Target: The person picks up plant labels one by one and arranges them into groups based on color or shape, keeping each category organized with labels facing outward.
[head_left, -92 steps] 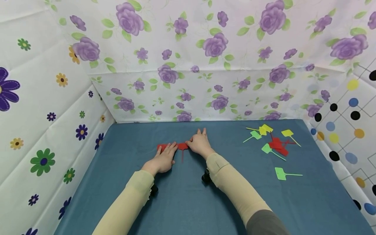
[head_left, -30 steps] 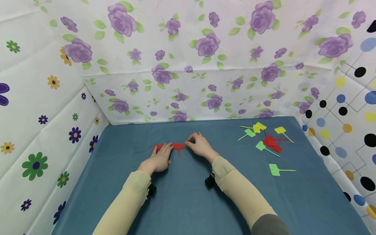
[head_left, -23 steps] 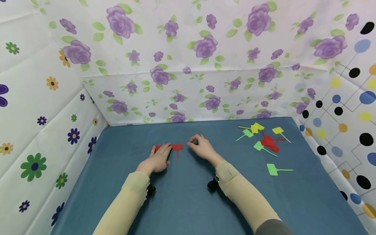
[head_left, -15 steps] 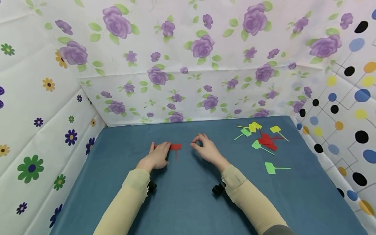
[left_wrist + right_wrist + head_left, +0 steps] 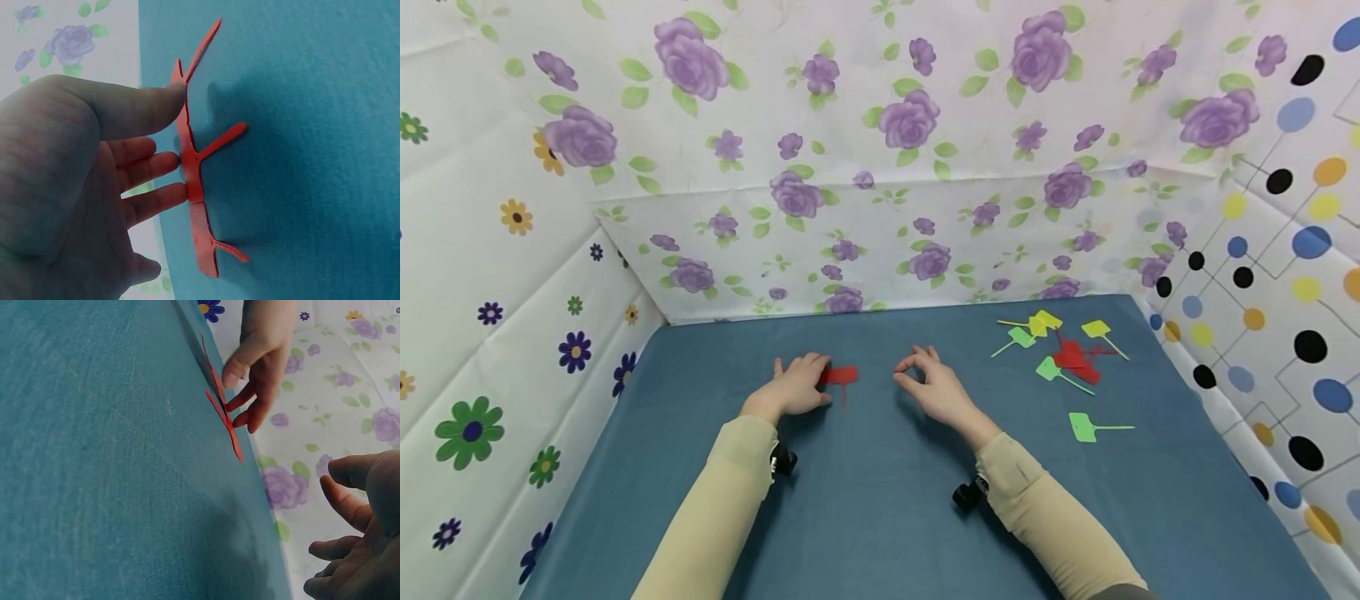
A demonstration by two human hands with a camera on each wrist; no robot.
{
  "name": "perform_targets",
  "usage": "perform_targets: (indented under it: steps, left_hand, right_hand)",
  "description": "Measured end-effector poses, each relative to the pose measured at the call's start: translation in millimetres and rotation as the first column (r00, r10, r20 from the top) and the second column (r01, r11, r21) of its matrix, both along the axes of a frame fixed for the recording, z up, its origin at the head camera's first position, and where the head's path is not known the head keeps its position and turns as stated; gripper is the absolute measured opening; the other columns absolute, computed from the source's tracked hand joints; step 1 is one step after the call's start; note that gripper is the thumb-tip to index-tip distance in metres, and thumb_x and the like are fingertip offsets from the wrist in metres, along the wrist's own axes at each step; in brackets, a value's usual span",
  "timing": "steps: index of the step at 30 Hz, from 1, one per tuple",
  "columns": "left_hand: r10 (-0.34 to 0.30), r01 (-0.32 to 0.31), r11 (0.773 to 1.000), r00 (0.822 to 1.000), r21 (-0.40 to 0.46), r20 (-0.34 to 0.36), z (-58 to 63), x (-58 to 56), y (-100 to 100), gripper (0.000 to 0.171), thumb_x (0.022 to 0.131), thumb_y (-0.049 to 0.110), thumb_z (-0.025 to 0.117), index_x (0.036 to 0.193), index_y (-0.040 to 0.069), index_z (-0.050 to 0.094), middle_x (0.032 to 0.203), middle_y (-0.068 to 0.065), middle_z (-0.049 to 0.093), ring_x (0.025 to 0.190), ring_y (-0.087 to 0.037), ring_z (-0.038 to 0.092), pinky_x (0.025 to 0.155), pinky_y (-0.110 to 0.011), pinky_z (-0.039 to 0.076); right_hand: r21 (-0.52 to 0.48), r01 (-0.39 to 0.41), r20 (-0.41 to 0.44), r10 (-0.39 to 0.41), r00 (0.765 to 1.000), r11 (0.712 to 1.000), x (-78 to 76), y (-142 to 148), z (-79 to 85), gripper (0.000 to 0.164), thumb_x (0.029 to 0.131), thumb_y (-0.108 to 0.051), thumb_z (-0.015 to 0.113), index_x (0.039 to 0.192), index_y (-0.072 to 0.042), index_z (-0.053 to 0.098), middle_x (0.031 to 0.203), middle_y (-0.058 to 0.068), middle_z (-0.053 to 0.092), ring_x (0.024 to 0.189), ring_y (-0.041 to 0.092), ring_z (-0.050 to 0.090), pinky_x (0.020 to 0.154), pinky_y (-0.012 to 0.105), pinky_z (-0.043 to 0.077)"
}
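Note:
Three flat red T-shaped plastic tags lie end to end in a row on the blue cloth, their thin stems pointing towards me; the middle tag (image 5: 189, 159) and the last tag (image 5: 204, 240) show plainly in the left wrist view. My left hand (image 5: 793, 386) is over the left part of the row and hides it in the head view. Its thumb and fingertips are at the row's edge; whether they touch it I cannot tell. To the right of the row hovers my right hand (image 5: 943, 396), thumb and forefinger bent towards each other, holding nothing.
At the right lies a loose group of similar tags: overlapping red tags (image 5: 1077, 360), yellow tags (image 5: 1096, 328) and green tags (image 5: 1047, 369). A single green tag (image 5: 1084, 427) lies nearer. A floral sheet (image 5: 880, 242) stands along the cloth's back edge.
My right hand has left the right end of the red row and moved right, towards me. My left hand, earlier flat on the row, has lifted and shifted left, uncovering more red.

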State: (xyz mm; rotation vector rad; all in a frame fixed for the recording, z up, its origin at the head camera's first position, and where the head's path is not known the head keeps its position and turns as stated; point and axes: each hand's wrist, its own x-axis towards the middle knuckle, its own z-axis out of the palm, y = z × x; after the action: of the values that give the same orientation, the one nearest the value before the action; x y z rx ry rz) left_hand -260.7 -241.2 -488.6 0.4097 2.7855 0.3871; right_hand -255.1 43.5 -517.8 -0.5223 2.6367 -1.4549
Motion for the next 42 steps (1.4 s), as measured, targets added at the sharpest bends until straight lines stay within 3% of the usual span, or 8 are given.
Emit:
perform_targets:
  steps: [4, 12, 20, 29, 42]
  left_hand:
    - [0.021, -0.021, 1.0, 1.0, 0.001, 0.0, -3.4, -4.4, -1, 0.068, 0.096, 0.03, 0.067, 0.154, 0.007, 0.038, 0.152, -0.014, 0.04, 0.138, -0.037, 0.037, 0.111, -0.074, 0.003]
    - [0.036, -0.036, 0.999, 0.999, 0.019, -0.029, 4.4, 0.9, 4, 0.06, 0.1, 0.031, 0.062, 0.15, 0.004, 0.043, 0.149, -0.016, 0.043, 0.138, -0.037, 0.038, 0.111, -0.073, 0.007]
    - [-0.031, 0.037, 0.998, 0.992, 0.046, -0.122, 2.2, 7.8, 10, 0.059, 0.101, 0.028, 0.061, 0.151, 0.003, 0.042, 0.155, -0.015, 0.039, 0.145, -0.034, 0.031, 0.117, -0.064, 0.009]
    - [-0.07, 0.076, 0.996, 0.992, 0.052, -0.103, -3.0, 20.3, 16, 0.067, 0.102, 0.03, 0.06, 0.156, 0.003, 0.031, 0.161, -0.016, 0.028, 0.15, -0.032, 0.019, 0.121, -0.053, 0.006]
    - [-0.072, 0.081, 0.993, 0.992, 0.084, -0.101, -10.5, 36.8, 19, 0.069, 0.102, 0.032, 0.06, 0.157, 0.004, 0.028, 0.163, -0.015, 0.023, 0.151, -0.031, 0.017, 0.122, -0.051, 0.006]
  right_hand:
    - [0.008, -0.003, 0.019, 0.003, 1.0, 1.0, 3.4, 0, 2.2, 0.017, 0.099, -0.04, 0.062, 0.108, -0.027, 0.067, 0.16, 0.015, 0.03, 0.151, 0.036, 0.008, 0.117, 0.062, 0.017]
    - [0.014, -0.005, 0.031, 0.004, 1.0, 1.0, 5.8, 4, 2.8, 0.022, 0.099, -0.041, 0.061, 0.111, -0.024, 0.068, 0.161, 0.015, 0.028, 0.152, 0.035, 0.007, 0.116, 0.063, 0.017]
    - [0.014, 0.003, 0.019, -0.003, 1.0, 1.0, 6.9, 13, 2.6, 0.023, 0.1, -0.038, 0.062, 0.112, -0.021, 0.069, 0.16, 0.015, 0.03, 0.151, 0.036, 0.007, 0.116, 0.064, 0.017]
    - [0.025, 0.003, 0.019, -0.004, 1.0, 1.0, 9.7, 23, 8.1, 0.026, 0.1, -0.035, 0.062, 0.115, -0.015, 0.07, 0.159, 0.019, 0.031, 0.15, 0.041, 0.008, 0.115, 0.065, 0.019]
    - [0.035, 0.019, 0.021, -0.02, 1.0, 0.999, 10.6, 40, 2.9, 0.023, 0.1, -0.039, 0.062, 0.112, -0.021, 0.069, 0.16, 0.017, 0.03, 0.151, 0.038, 0.008, 0.114, 0.065, 0.022]
